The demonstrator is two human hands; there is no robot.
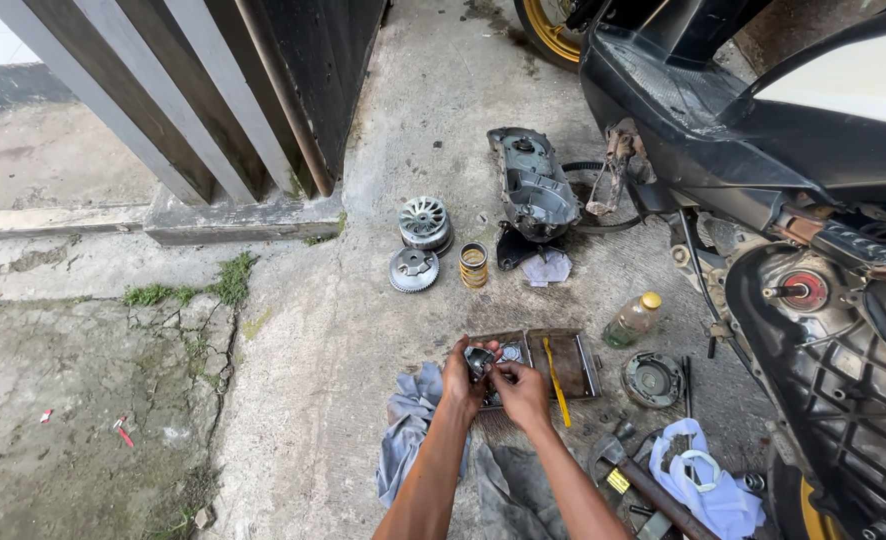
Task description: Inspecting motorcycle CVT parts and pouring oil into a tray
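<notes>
Both my hands meet over a shallow metal tray [575, 364] on the concrete. My left hand [460, 380] grips a small dark metal part [479, 359]. My right hand [523, 393] pinches at the same part from the right side. A round silver piece lies in the tray just beyond my fingers, and a yellow-handled tool [556, 384] rests across the tray.
A scooter [823, 220] with its transmission case open stands at the right. On the ground lie an engine cover [535, 185], two pulley discs [419, 245], a yellow spring [473, 265], a clutch plate [652, 379], an oil bottle [631, 320], rags [408, 430], a hammer [643, 485] and a white bag [708, 485].
</notes>
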